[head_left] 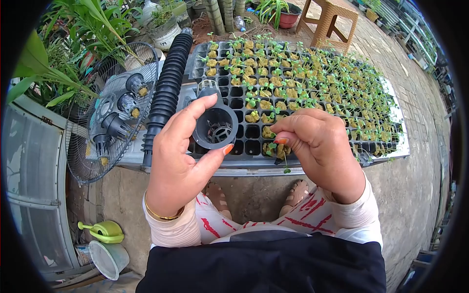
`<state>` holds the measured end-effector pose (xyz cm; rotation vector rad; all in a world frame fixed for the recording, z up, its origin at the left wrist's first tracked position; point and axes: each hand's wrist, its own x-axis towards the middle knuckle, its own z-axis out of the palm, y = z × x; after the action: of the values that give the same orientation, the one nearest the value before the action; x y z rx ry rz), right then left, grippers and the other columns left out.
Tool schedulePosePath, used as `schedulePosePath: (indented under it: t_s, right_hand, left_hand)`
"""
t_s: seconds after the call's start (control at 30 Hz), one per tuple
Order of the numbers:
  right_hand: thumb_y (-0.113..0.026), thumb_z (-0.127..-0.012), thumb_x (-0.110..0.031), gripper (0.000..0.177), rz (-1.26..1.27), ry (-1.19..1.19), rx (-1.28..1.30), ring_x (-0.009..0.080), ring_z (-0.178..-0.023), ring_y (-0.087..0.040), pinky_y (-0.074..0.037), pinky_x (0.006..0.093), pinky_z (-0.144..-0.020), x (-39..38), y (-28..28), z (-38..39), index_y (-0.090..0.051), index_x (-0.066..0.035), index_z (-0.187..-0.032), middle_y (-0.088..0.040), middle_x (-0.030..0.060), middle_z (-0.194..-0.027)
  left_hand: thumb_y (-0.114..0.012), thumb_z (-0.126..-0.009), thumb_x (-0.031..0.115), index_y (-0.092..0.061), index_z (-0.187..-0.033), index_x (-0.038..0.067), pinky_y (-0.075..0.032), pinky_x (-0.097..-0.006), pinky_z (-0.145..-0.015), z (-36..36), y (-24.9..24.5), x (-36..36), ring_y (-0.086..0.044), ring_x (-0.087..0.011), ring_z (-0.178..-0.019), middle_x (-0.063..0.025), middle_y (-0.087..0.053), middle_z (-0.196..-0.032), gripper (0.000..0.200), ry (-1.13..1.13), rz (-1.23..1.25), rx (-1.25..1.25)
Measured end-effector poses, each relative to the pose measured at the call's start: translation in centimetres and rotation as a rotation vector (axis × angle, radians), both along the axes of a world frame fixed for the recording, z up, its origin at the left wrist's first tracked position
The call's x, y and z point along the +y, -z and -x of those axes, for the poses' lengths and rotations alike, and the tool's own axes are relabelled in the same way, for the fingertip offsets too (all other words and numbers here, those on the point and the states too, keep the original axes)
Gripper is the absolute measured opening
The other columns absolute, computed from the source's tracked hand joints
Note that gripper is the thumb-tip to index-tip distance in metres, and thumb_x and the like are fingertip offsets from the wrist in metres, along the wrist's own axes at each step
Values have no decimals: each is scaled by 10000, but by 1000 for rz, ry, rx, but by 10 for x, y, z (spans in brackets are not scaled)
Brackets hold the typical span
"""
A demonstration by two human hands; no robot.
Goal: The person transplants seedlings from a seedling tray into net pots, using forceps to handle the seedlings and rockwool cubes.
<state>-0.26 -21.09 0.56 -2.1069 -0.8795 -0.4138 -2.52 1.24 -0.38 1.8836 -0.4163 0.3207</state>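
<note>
My left hand (pixel 183 151) is closed around the rim of a black net pot (pixel 216 128), with its open top facing me and slots showing at the bottom. My right hand (pixel 320 146) is in a pinch over the front edge of the black seedling tray (pixel 252 147). At its fingertips is a small seedling (pixel 286 162) with a brownish sponge plug, its leaf hanging downward; the fingers partly hide the grip. Sprouts in similar plugs (pixel 266 105) fill many of the cells, while several cells near the net pot hold none.
A wire fan guard (pixel 80 161) at the left carries several black net pots (pixel 115 124) with plugs. Beside it lies a ribbed black hose (pixel 168 93). A woven-look stool (pixel 334 22) stands behind the tray. A green watering can (pixel 105 231) and a bucket (pixel 108 260) stand on the floor.
</note>
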Motion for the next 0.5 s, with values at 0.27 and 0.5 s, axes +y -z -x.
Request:
schedulePosePath:
  t_s: [0.27, 0.5]
  right_hand:
    - [-627, -774, -34, 47, 67, 14, 41, 336, -682, -609, -489, 391, -611, 2, 2, 2, -655, -3, -797, -624, 153, -711]
    - [-638, -783, -33, 64, -48, 64, 194, 336, -631, -618, -486, 366, -577, 4, 8, -4, -670, 15, -810, -624, 180, -695]
  left_hand:
    - [-685, -673, -63, -510, -1235, -13, -453, -260, -772, -2, -4, 0, -577, -177, -881, -132, -533, -1052, 591, -55, -192, -131]
    - [-712, -672, -16, -478, -1268, -3, -450, -287, -773, 2, -5, -2, -555, -225, -867, -146, -497, -1067, 640, -54, -179, -74]
